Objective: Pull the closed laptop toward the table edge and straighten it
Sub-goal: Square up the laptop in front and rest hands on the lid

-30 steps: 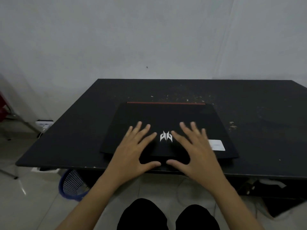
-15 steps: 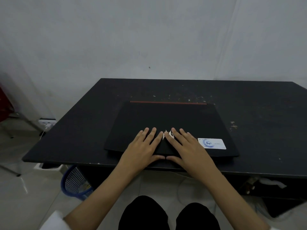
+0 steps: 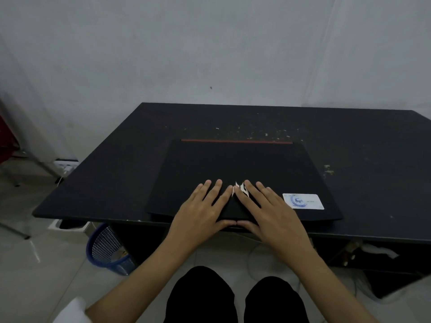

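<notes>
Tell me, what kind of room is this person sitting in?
Probably a plain home or office workspace. A closed black laptop lies on a dark desk set against a bare pale wall, and a blue mesh wastebasket stands on the tiled floor beneath.

The sticker (image 3: 303, 201) on the laptop (image 3: 233, 164) bears print too small to read.

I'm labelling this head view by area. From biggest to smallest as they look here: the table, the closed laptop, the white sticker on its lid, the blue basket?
1. table
2. laptop
3. blue basket, partly hidden under the table
4. white sticker
</notes>
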